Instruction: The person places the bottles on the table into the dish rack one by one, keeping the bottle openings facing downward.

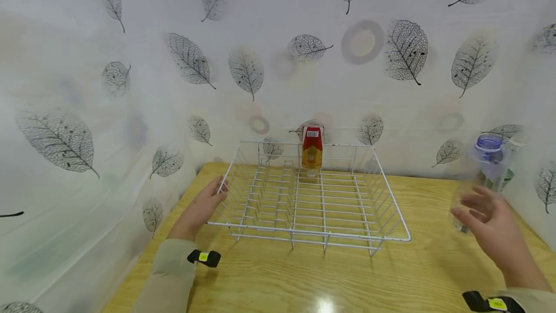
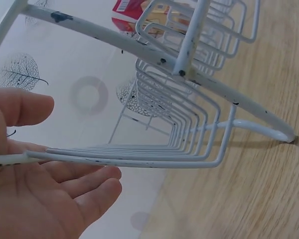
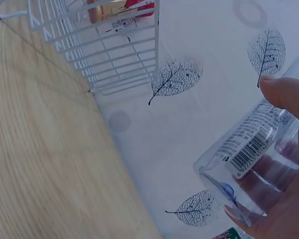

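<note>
Your L hand point(image 1: 205, 204) touches wire rack point(image 1: 308, 232) on its L, fingers loosely spread; your R hand point(image 1: 488, 219) has fingers curled round clear btl point(image 3: 249, 152); red/yellow pack point(image 1: 312, 149) at rack's back.

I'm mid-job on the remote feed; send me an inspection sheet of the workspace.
Surface: wood-grain table, with a bright glare spot near the front.
Job's things: white wire rack on the table, dark marks on its wires; clear bottle in the right hand, barcode showing.
Clutter: red-and-yellow container at the rack's far side; green-and-red printed item near the clear bottle, mostly hidden.
Left hand: at the rack's left side, rim wire between thumb and fingers.
Right hand: grips the clear bottle to the right of the rack; blurred in the head view.
Cables: nothing seen.
Surroundings: pale leaf-print sheeting behind and to the left.
</note>
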`<state>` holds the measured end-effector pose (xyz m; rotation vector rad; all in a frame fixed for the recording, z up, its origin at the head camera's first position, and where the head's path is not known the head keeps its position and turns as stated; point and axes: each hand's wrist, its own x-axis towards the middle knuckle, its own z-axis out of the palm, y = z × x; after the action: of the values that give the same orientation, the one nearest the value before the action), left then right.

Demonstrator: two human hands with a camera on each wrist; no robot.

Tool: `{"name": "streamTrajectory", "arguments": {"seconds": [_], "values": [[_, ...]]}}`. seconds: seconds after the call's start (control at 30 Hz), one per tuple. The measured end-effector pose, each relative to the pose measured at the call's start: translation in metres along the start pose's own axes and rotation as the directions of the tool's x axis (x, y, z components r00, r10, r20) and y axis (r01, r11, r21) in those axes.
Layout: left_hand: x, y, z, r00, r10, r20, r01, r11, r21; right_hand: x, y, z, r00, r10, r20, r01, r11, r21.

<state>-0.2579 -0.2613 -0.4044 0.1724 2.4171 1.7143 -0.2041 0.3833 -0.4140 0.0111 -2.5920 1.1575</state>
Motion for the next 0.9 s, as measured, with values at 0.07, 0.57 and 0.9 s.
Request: {"name": "streamTrajectory", "arguments": {"seconds": [0.07, 0.57, 0.9], "values": [[0.001, 0.002, 0.001, 1.0, -0.004, -0.011, 0.004, 0.999, 0.033, 0.001, -0.009, 0.0, 0.999, -0.033, 0.003, 0.033, 0.999, 0.004], [-0.002, 0.026, 0.01, 0.986, 0.139, -0.087, -0.091, 0.906, 0.412, 0.011, -0.082, 0.029, 0.953, -0.294, 0.07, 0.294, 0.956, 0.011], [0.0, 0.057, 0.042, 0.963, 0.263, -0.06, -0.195, 0.832, 0.519, 0.018, -0.122, 0.053, 0.929, -0.313, 0.195, 0.338, 0.935, -0.108]]}}
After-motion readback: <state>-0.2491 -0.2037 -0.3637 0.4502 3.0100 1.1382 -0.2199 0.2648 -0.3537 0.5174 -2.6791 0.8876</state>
